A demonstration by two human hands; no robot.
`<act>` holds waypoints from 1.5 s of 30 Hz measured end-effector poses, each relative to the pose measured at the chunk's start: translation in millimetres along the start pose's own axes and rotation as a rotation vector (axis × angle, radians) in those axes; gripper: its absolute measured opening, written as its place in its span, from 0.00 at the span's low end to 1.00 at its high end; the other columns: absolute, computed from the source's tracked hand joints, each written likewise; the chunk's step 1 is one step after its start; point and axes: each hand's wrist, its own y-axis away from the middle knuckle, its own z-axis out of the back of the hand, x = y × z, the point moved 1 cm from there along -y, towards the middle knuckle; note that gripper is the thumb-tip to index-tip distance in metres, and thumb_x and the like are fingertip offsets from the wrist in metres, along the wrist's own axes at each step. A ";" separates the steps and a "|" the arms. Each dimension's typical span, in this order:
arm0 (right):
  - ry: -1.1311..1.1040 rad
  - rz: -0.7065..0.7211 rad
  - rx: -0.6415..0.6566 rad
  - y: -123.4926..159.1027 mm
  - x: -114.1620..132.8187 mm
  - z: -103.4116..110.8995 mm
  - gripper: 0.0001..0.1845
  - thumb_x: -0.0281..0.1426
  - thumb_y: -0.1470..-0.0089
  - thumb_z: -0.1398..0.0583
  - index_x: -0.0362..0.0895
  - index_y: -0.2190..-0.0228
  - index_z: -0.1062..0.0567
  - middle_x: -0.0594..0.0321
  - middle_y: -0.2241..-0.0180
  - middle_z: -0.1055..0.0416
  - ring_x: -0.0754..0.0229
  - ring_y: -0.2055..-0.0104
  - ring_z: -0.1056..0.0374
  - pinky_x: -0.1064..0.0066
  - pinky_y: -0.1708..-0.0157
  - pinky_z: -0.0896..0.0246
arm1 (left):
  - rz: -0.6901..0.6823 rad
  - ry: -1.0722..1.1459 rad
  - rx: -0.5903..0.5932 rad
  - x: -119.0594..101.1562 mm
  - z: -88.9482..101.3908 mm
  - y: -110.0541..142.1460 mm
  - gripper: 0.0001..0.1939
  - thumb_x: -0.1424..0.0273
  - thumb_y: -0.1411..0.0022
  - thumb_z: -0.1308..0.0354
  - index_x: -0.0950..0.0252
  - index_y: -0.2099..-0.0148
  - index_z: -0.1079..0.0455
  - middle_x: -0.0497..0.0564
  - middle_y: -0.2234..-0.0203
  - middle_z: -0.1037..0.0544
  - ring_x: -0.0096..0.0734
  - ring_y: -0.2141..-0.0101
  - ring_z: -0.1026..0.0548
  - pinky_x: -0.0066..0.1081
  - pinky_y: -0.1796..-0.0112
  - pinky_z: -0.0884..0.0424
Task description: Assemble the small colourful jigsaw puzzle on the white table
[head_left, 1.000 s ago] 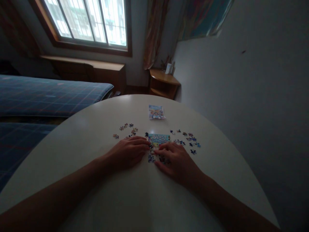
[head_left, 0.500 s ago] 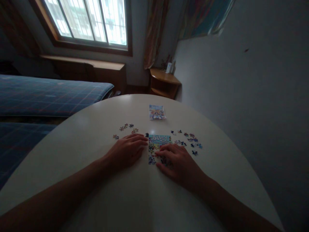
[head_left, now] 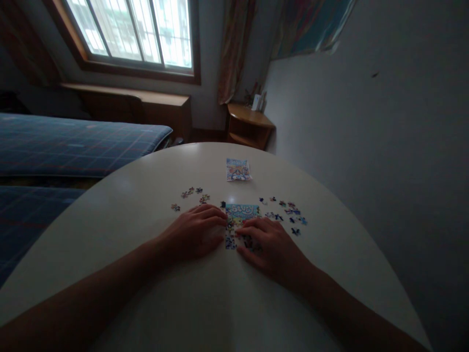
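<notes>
A partly joined jigsaw puzzle (head_left: pixel 242 210) with "Bluey" lettering along its top lies on the white table, between my hands. My left hand (head_left: pixel 201 231) rests flat with its fingers stretched out, the tips against the puzzle's left edge. Over the lower right of the puzzle, my right hand (head_left: pixel 271 244) has its fingers bent and its thumb apart from the index finger, touching the pieces. It covers part of the picture, and no piece shows held in either hand. One dark loose piece (head_left: pixel 223 204) sits at the puzzle's upper left corner.
Several loose jigsaw pieces (head_left: pixel 204 198) lie beyond my left hand, and several more pieces (head_left: pixel 292 211) are scattered to the right. A printed packet (head_left: pixel 238 170) lies farther back on the round table (head_left: pixel 154 176). A bed (head_left: pixel 84 146) stands at the left, a wall at the right.
My left hand has shifted slightly toward me and right, its thumb now nearer the puzzle's left edge. My right hand stays nearly in place.
</notes>
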 end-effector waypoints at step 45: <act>-0.013 -0.001 0.014 0.8 -0.7 -0.5 0.16 0.33 0.47 0.35 0.46 0.55 0.23 0.56 0.54 0.25 0.51 0.50 0.31 0.54 0.50 0.39 | 0.183 0.088 0.046 -12.3 -10.0 0.5 0.11 0.71 0.47 0.35 0.59 0.59 0.28 0.49 0.55 0.24 0.41 0.51 0.30 0.45 0.46 0.36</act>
